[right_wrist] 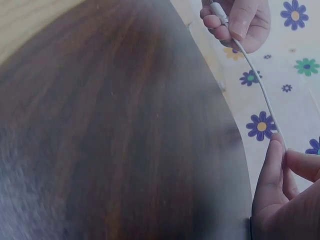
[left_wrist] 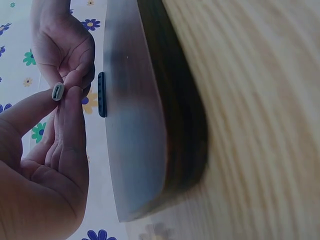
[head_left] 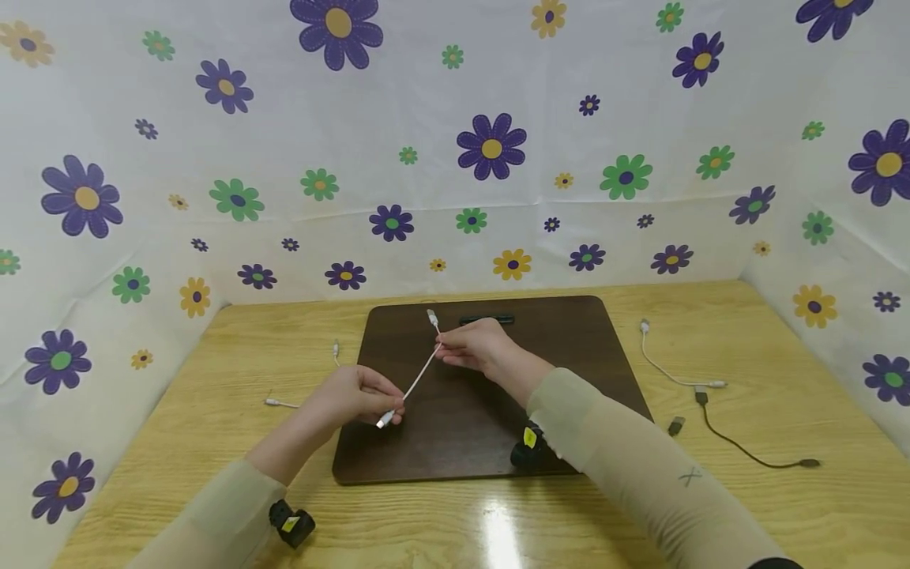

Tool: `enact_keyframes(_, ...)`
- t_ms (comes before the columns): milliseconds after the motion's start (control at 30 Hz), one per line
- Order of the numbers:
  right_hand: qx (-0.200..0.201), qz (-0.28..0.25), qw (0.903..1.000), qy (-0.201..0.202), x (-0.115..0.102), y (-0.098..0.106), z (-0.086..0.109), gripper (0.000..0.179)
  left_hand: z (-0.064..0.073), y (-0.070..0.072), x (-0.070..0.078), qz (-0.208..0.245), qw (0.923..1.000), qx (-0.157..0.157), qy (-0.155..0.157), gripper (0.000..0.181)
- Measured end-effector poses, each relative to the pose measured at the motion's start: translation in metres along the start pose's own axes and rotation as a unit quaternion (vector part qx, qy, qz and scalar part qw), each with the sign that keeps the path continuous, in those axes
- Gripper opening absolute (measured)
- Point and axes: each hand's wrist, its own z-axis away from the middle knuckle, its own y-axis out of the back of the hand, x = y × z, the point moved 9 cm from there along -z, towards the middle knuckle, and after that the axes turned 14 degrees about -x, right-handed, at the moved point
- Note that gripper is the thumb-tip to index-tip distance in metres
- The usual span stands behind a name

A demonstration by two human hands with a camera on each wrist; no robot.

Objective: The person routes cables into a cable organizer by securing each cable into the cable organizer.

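Note:
A short white USB cable (head_left: 423,374) is stretched at a slant between both hands, above a dark brown board (head_left: 455,442). My left hand (head_left: 362,395) pinches its lower end between thumb and fingers, just behind a small plug (head_left: 385,420). In the left wrist view that plug (left_wrist: 58,91) faces the camera and shows a narrow oval opening like USB-C. Farther up, my right hand (head_left: 475,348) pinches the cord below the wider USB plug (head_left: 432,318), which sticks up past the fingertips. The right wrist view shows the cord (right_wrist: 260,85) running nearly straight from hand to hand.
A dark bar-shaped object (head_left: 498,319) lies at the board's back edge. On the wooden table (head_left: 284,332), a white cable (head_left: 664,370), a black cable (head_left: 739,450) and a small black adapter (head_left: 676,426) lie to the right. Left of the board are white cable ends (head_left: 280,403).

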Motion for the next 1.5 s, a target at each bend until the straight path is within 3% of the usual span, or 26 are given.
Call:
enact_keyframes(300, 0.018, -0.012, 0.9998, 0.003, -0.003, 0.015, 0.001, 0.033, -0.017, -0.001, 0.001, 0.021, 0.9998, -0.004, -0.006, 0.025)
enact_keyframes(500, 0.03, -0.02, 0.9994, 0.0, -0.005, 0.025, 0.002, 0.031, -0.028, -0.003, 0.001, 0.028, 0.9996, -0.002, 0.006, 0.025)
enact_keyframes(833, 0.048, -0.025, 0.9985, 0.0, -0.006, 0.038, 0.002, 0.031, -0.04, -0.006, 0.006, 0.023, 0.9996, -0.004, 0.014, 0.026)
enact_keyframes(1500, 0.08, -0.017, 0.9967, -0.007, -0.007, 0.059, -0.001, 0.032, -0.059, -0.016, 0.004, 0.078, 0.9966, 0.006, 0.024, 0.025)
